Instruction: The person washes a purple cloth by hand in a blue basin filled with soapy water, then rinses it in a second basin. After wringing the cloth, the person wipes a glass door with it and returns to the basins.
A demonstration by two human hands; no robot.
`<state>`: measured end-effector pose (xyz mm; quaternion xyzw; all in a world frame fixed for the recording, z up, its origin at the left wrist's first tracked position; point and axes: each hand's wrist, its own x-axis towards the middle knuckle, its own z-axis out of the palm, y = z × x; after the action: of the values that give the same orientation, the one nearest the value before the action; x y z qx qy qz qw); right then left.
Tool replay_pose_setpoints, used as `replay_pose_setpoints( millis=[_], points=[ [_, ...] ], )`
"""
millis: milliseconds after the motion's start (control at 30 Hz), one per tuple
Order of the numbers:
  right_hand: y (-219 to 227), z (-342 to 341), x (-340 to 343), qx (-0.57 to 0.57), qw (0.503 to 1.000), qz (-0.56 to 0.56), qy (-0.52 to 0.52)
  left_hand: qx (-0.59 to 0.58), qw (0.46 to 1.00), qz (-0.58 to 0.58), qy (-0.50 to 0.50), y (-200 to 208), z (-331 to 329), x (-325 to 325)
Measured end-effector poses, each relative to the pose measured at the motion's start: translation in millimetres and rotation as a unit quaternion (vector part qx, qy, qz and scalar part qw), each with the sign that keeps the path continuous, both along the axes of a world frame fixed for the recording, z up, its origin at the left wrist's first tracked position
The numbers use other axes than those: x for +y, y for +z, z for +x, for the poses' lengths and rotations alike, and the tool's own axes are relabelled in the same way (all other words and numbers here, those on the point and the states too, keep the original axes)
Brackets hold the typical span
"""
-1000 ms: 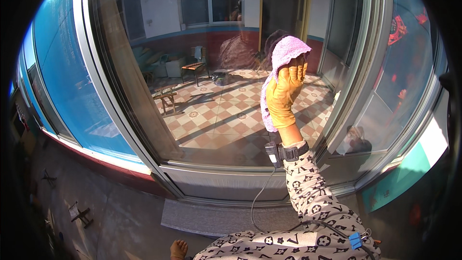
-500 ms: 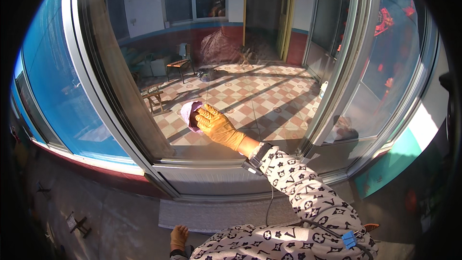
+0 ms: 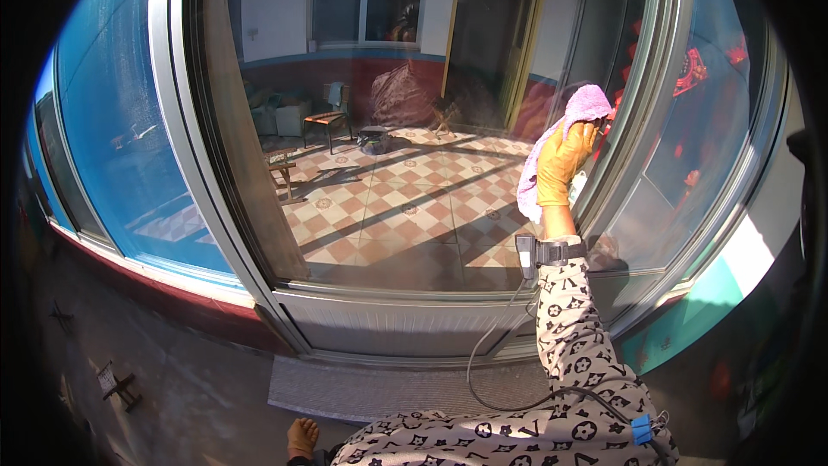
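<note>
My right hand [image 3: 561,164], in an orange-yellow glove, is raised against the right part of a large glass pane [image 3: 405,216]. It grips a bunched pink cloth [image 3: 588,103], part of which hangs down to the left of the glove. Low down, near the bottom edge, my left hand [image 3: 302,438] wears the same kind of glove. Its fingers look curled, and no object shows in them. A dark band with a small device [image 3: 548,252] sits on my right wrist.
A metal frame [image 3: 246,267] surrounds the glass, with a lower panel [image 3: 388,328] and a grey mat [image 3: 371,388] beneath. A cable [image 3: 473,371] loops from my right wrist to a blue clip [image 3: 641,430]. Behind the glass are a chair [image 3: 328,121] and a checkered floor. A small stool [image 3: 116,387] stands at left.
My right hand has swept the pink cloth right and upward, from the middle of the glass to near its right frame. My left hand has shifted slightly left and down.
</note>
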<state>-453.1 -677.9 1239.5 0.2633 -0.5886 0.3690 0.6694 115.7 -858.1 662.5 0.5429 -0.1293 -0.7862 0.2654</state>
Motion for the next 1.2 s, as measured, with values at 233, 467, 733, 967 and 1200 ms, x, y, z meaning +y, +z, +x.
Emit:
replay_pose_setpoints(
  millis=[233,467,733,967,1200],
  points=[
    [-25.6,62.5,-106.3,0.044,0.990,0.100,0.090,0.061,0.990,-0.049,-0.116,-20.3,-3.2,-12.3],
    [-52.0,105.6,-162.3,0.197,0.897,0.366,0.149,0.006,0.996,-0.020,-0.084,-31.5,-4.6,-21.0],
    [96.1,95.8,-165.6,0.151,0.985,0.075,0.038,-0.009,1.000,0.007,0.020,-21.3,36.4,-21.6],
    [-29.2,156.5,-241.4,0.215,0.901,0.360,0.110,0.032,0.999,0.013,-0.026,-34.6,32.3,-32.5],
    [-99.4,166.1,-252.6,0.220,0.850,0.434,0.201,0.021,0.998,-0.022,-0.056,-37.5,24.8,-60.0]
  ],
)
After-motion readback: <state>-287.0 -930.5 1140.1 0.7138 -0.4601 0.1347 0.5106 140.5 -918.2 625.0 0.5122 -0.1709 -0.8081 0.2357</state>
